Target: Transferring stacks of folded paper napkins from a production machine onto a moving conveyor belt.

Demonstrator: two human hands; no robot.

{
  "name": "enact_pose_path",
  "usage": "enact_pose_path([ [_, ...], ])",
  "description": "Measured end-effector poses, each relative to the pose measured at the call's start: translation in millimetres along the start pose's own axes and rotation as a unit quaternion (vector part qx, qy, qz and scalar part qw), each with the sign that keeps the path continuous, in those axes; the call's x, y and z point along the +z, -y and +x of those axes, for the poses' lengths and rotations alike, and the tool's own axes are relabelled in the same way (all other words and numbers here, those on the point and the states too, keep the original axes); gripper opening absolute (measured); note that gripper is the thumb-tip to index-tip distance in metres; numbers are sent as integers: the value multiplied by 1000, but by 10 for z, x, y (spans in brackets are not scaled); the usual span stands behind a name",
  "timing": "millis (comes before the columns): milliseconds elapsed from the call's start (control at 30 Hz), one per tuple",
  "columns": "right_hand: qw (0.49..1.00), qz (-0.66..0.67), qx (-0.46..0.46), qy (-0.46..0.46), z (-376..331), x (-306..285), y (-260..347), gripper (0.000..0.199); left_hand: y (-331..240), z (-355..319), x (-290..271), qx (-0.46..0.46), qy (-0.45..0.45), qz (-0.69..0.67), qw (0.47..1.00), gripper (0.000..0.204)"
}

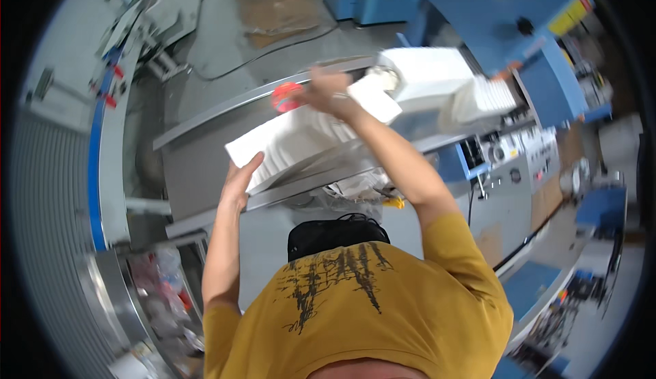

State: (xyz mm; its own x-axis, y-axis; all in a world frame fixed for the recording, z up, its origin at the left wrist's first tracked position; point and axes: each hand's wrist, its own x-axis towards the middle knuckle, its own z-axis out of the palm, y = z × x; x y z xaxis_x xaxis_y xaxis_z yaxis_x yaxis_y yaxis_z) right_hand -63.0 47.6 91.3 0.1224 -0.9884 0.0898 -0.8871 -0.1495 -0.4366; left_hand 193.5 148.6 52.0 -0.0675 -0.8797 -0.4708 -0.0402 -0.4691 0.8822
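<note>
A long stack of folded white paper (294, 140), perhaps napkins, lies across the metal conveyor trough in front of me. At its near left end is my left hand (238, 182), its thumb raised along the stack and its fingers partly hidden against the end. My right hand (329, 93) reaches over the far side of the stack and is smeared by motion. Right by its fingertips is a round red object (285, 97), maybe a tape roll; whether the hand holds it I cannot make out. Further right, more white stacks (427, 72) sit on the same trough.
Metal rails (225, 109) edge the trough. Blue machines (492, 17) stand at the far right, with a control panel (523, 174) below them. A bin with plastic waste (160, 276) is at the lower left. A black cable (266, 54) crosses the floor beyond.
</note>
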Motion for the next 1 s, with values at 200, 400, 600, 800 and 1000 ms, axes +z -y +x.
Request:
enact_pose_path([
  [200, 974, -88, 99, 183, 532, 517, 482, 80, -158, -85, 128, -34, -3, 12, 999, 86],
  [400, 993, 80, 8, -90, 119, 119, 476, 80, 37, 35, 43, 20, 34, -50, 998, 80],
  [600, 923, 19, -5, -383, -982, -1262, -124, 76, 56, -80, -49, -5, 4, -100, 995, 76],
  [800, 935, -111, 277, -193, -1423, -1395, -1623, 76, 107, 10, -137, -12, -20, -97, 995, 71],
  [1000, 938, -103, 312, -114, -1168, -930, -2386, 76, 109, -34, -71, -13, -59, -88, 994, 60],
])
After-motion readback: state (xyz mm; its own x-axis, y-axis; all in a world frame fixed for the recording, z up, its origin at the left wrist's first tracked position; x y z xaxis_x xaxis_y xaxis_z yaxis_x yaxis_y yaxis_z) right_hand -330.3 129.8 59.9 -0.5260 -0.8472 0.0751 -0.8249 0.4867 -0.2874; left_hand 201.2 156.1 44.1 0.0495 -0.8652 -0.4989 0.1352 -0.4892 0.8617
